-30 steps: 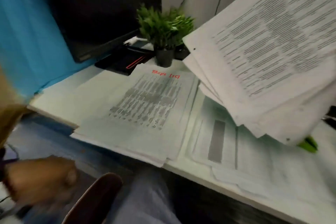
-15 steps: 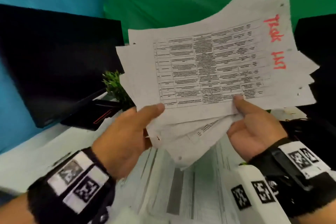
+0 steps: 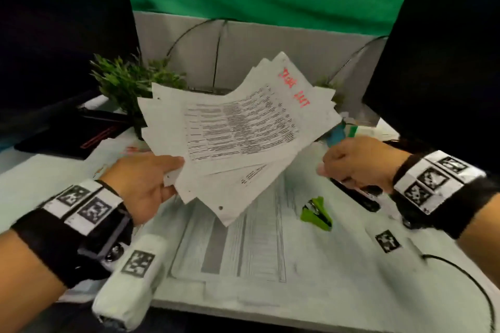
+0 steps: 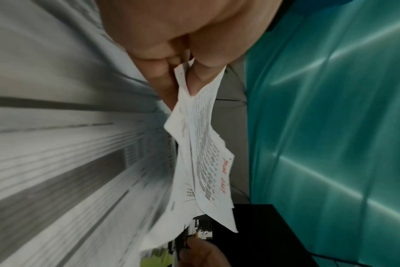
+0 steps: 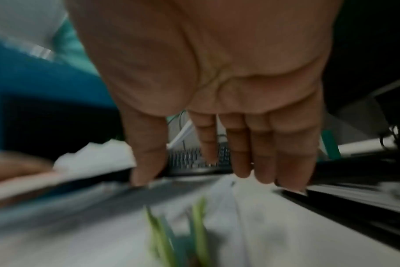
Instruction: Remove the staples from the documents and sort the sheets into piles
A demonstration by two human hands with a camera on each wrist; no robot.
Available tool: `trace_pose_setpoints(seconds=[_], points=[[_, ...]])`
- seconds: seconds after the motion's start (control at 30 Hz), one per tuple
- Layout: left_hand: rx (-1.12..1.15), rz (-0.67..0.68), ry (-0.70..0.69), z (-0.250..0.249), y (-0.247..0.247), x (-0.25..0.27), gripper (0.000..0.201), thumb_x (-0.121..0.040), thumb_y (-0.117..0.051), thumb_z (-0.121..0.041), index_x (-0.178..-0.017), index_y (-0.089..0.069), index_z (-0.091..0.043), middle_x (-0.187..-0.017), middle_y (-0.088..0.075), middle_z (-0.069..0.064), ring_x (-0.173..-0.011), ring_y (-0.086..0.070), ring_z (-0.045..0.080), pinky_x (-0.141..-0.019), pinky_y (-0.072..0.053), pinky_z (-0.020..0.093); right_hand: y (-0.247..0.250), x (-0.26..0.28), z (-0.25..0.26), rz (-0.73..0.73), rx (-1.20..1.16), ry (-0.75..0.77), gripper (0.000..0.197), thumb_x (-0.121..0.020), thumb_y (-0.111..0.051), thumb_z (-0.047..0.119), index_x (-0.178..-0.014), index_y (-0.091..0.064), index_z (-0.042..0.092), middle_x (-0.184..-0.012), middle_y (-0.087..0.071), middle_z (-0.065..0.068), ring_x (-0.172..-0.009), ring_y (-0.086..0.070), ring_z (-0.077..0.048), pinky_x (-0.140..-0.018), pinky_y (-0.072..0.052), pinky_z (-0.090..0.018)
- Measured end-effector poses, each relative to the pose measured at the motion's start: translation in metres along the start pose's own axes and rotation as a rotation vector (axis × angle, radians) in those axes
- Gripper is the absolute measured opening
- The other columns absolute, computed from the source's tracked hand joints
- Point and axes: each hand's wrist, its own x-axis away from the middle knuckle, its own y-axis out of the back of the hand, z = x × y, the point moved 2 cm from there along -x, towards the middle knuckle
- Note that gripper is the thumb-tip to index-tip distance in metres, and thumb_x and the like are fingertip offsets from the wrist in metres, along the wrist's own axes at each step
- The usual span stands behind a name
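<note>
Half a second ago both hands held the fanned stack of sheets (image 3: 238,138) up before the green backdrop; now the right hand (image 3: 357,163) has let go and hangs empty over the table (image 3: 351,273), fingers straight and relaxed in the right wrist view. The left hand (image 3: 143,184) alone pinches the stack at its near left corner, lower and tilted above the printed sheets on the table (image 3: 243,251). The green staple remover (image 3: 318,213) lies on the table near the right hand. Red handwriting on the top sheet is too blurred to read surely
</note>
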Motion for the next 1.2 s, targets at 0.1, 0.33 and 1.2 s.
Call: trace_pose_setpoints(seconds=[0.1,0.33,1.2], points=[[-0.011,0.016,0.143,0.026,-0.003,-0.002,0.026,-0.101,-0.055,-0.001,-0.124,-0.067,-0.006,-0.114,-0.076,0.014,-0.097,-0.073,0.027,-0.068,-0.063,0.034,-0.036,0.0,-0.018,0.173,0.501,0.075,0.075,-0.074,-0.071,0.067,-0.139,-0.047,0.035,-0.128,-0.056,0.004,-0.116,-0.054,-0.018,-0.101,-0.047,-0.034],[0.022,0.076,0.333,0.059,-0.019,0.004,0.028,-0.105,-0.049,-0.01,-0.126,-0.064,-0.002,-0.111,-0.077,0.016,-0.104,-0.073,0.03,-0.083,-0.061,0.045,-0.042,-0.001,-0.019,0.078,0.51,0.108,0.026,-0.086,-0.07,0.038,-0.109,-0.056,0.035,-0.108,-0.062,0.007,-0.091,-0.057,-0.011,-0.078,-0.047,-0.025],[-0.027,0.169,0.204,0.076,-0.022,0.015,0.025,-0.094,-0.065,0.005,-0.118,-0.063,0.006,-0.107,-0.076,0.022,-0.077,-0.076,0.024,-0.062,-0.064,0.034,-0.116,0.01,0.093,-0.094,0.282,0.411,0.032,-0.072,-0.078,0.039,-0.101,-0.072,0.025,-0.083,-0.064,0.006,-0.076,-0.055,-0.013,-0.061,-0.04,-0.025]])
